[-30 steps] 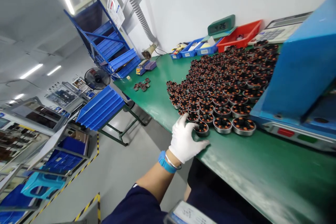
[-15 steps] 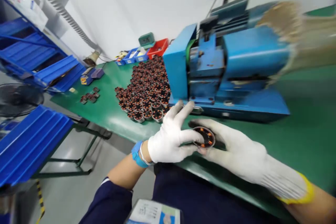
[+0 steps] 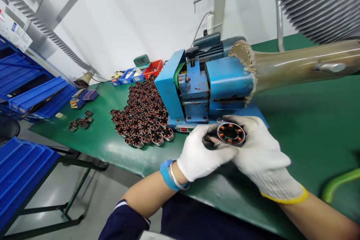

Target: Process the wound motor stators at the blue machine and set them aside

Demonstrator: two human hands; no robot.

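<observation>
A motor stator [image 3: 243,133], a round metal ring with orange copper windings inside, is held up over the front of the green bench. My right hand [image 3: 261,153], in a white glove with a yellow cuff, wraps around its right side and far edge. My left hand [image 3: 201,153], also white-gloved, closes on its left side, with the thumb across the near edge and touching the right hand. The dark, stained fingertips are partly hidden around the ring. Just behind the hands stands a blue machine [image 3: 229,82].
Many similar stators [image 3: 146,120] stand packed left of the machine, and a few small parts [image 3: 81,122] lie farther left. A red bin [image 3: 153,68] and blue bins stand at the back. A duct pipe [image 3: 295,69] runs right from the machine. A green tube [image 3: 340,183] lies at right.
The view has swung right, showing more duct. My left fingers, previously spread with one over the stator's opening, have moved to its left edge. The stator's opening now shows fully.
</observation>
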